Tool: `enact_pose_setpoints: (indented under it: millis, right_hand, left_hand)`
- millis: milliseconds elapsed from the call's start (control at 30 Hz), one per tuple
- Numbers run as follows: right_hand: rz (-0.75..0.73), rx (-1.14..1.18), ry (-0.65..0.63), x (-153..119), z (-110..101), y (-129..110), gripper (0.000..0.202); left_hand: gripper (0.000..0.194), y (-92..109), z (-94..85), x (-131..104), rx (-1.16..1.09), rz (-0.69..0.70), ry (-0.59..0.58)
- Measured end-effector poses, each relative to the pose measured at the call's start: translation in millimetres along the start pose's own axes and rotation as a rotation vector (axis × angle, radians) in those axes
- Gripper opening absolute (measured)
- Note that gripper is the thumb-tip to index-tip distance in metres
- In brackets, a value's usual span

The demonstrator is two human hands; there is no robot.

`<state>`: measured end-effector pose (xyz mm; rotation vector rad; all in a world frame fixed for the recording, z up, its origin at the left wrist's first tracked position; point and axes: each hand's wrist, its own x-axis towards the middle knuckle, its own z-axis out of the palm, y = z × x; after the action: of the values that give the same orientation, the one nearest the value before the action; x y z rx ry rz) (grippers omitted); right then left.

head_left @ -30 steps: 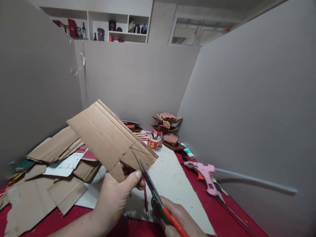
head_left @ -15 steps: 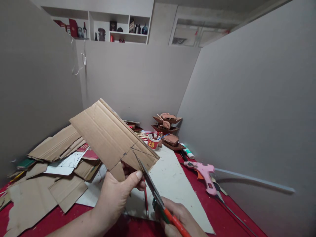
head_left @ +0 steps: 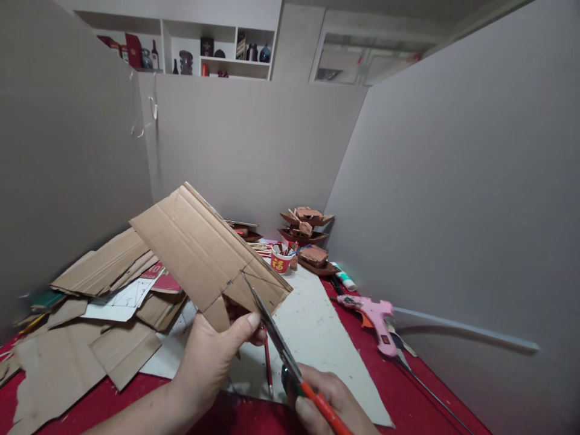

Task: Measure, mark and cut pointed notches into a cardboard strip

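Note:
My left hand [head_left: 222,341] grips a brown cardboard piece [head_left: 194,241] by its lower edge, thumb in front and fingers behind. The cardboard is held tilted above the table, with pencil lines drawn near its lower right end and a notch cut out beside my thumb. In my right hand [head_left: 326,396] is a pair of scissors [head_left: 278,344] with an orange handle. Their blades lie over the marked end of the cardboard, with the tip near a drawn corner. Whether the blades are fully closed is hard to see.
Cardboard scraps [head_left: 58,362] and a drawn paper sheet [head_left: 127,302] lie at left. A pink glue gun [head_left: 378,323] with its cord rests at right. A red paper cup [head_left: 281,261] and small model boats [head_left: 312,257] stand behind a white board [head_left: 326,344]. A pencil [head_left: 268,365] lies below the scissors.
Hardly anything differs. The cardboard's upper left corner has shifted very slightly right, and the scissors remain at the same spot along the drawn lines.

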<state>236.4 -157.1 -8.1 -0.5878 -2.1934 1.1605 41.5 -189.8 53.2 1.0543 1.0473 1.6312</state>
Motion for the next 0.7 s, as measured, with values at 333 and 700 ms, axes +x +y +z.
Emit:
enact_pose_setpoints:
  millis: [333,700]
  right_hand:
    - [0.023,-0.006,0.03,-6,7,11,0.053]
    - [0.045,-0.041,-0.002,-1,-2,-1,0.054]
  left_hand:
    - [0.026,-1,-13.5,11,-0.09,0.03,0.094]
    - [0.022,-2,-18.2,14,-0.113,0.033,0.066]
